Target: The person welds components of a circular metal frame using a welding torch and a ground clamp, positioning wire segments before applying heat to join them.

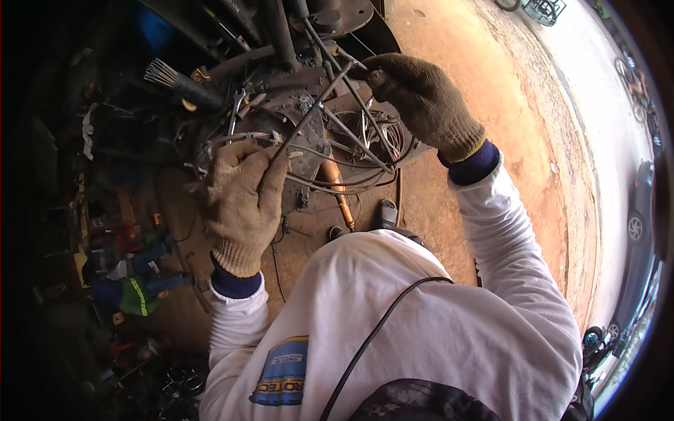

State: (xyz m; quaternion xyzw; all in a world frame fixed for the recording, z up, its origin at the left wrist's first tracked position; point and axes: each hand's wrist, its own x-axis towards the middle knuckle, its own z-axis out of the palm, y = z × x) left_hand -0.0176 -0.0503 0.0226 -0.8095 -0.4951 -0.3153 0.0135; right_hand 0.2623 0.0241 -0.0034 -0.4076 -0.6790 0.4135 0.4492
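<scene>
Both hands wear brown knit gloves. A thin metal rod frame (307, 118), bent into a triangle-like shape, spans the space between them above a cluttered metal workbench (284, 112). My left hand (242, 200) closes on the frame's lower left end, thumb along the rod. At the upper corner, my right hand (425, 102) grips the frame with its fingers curled; the fingertips are partly hidden. Just beyond my left hand lies a wrench (236, 116). Loops of thin wire (393, 137) sit under the frame, and a tool with an orange-brown handle (332, 175) points down toward my feet.
A wire brush (175, 81) lies at the bench's left side. An upright metal pipe (279, 31) rises at the back. Dark clutter fills the left, with a green garment (137, 295) bearing a bright strip. A blue car (637, 217) stands far right beyond reddish floor.
</scene>
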